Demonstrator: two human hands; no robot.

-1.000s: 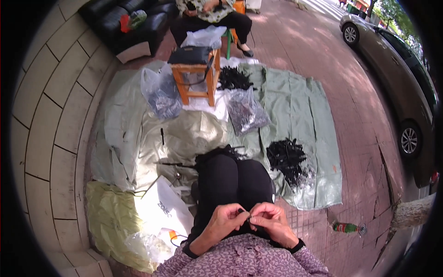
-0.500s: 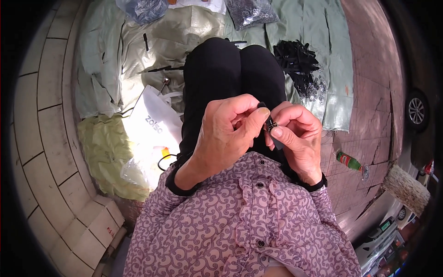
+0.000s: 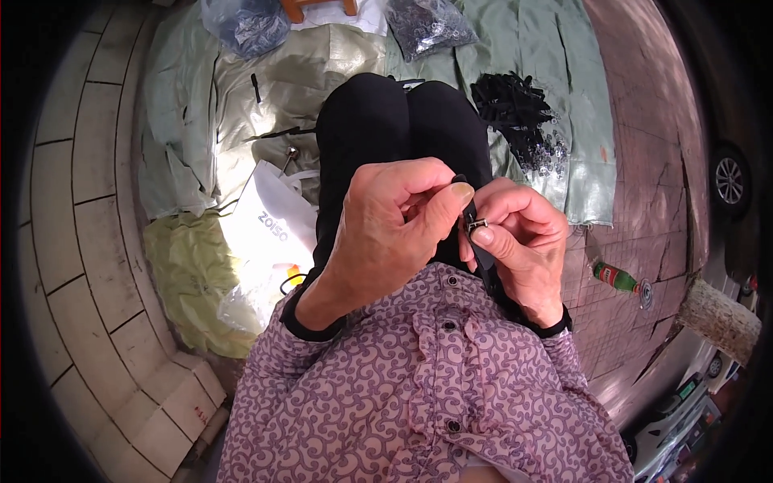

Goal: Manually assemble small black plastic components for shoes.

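Above my lap, my left hand pinches the upper end of a black strap between thumb and forefinger. My right hand grips a small metal buckle on that strap, thumb pressed against it. Below the buckle, the strap's other part hangs down past the right fingers. How the strap runs through the buckle is too small to make out. Beyond my right knee lies a heap of black straps, with loose shiny metal pieces beside it.
Green and pale sheeting covers the ground ahead. A clear bag of metal pieces, a bluish plastic bag and wooden legs stand far off. A white bag lies left; a green bottle lies right.
The view has shifted slightly, bringing the wooden legs into sight. Between my hands the buckle has turned a little, and more strap shows below it. Both hands keep their grip.
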